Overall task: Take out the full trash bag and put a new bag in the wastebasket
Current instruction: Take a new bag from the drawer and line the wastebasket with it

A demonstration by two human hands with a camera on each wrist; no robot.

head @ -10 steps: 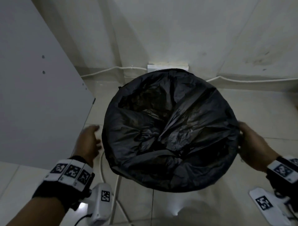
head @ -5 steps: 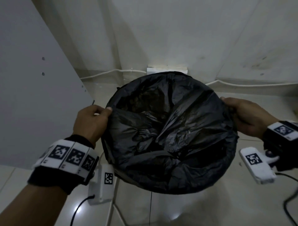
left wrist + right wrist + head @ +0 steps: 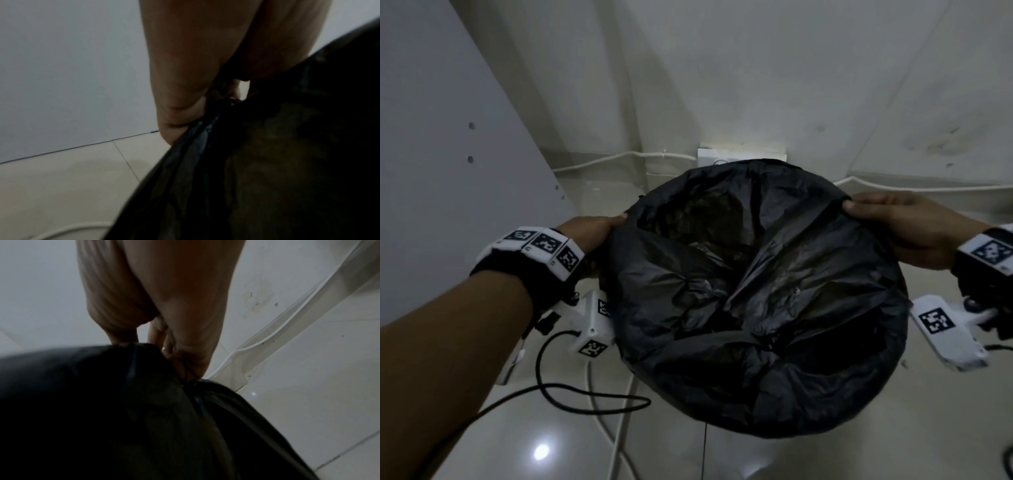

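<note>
both hands (image 3: pixel 589 230) (image 3: pixel 904 229) pinch the trash bag (image 3: pixel 756 301) rim, grip closed.

Corner of a dimly lit room. Pale wall (image 3: pixel 756 68) panels meet the floor (image 3: pixel 524 428), which is laid with glossy light tiles and carries a small bright reflection (image 3: pixel 541 452) of a light source. A grey board (image 3: pixel 448 137) (two small round holes on its face) stands at left, its lower edge on the tiles. A white cable (image 3: pixel 619 158) runs along the wall base to a white box (image 3: pixel 741 156), possibly a socket; the view is too dim to confirm. Faint dark stains (image 3: pixel 941 140) mark the right-hand wall.
</note>
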